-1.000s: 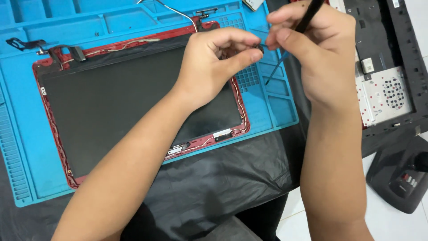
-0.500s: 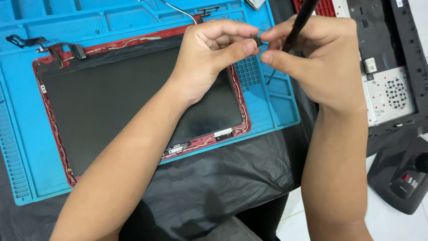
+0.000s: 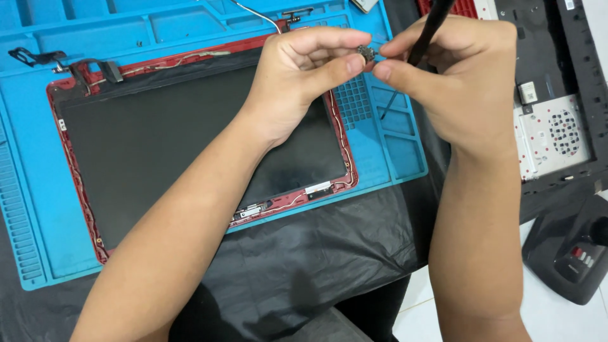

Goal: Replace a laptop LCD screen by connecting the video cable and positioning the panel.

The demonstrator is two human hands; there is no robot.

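While both forearms reach up from the lower edge in the head view, left hand (image 3: pixel 297 76) pinches a small dark part (image 3: pixel 365 52) between thumb and forefinger, fingers clamped on it, above the blue work mat (image 3: pixel 392 152). Right hand (image 3: pixel 456 76) meets it, fingertips touching the part, fingers also closed round a black screwdriver (image 3: pixel 430 28). Left forearm crosses the red-framed laptop screen panel (image 3: pixel 158 145). Black cloth (image 3: pixel 329 253) below; dark laptop base (image 3: pixel 557 126) at right.
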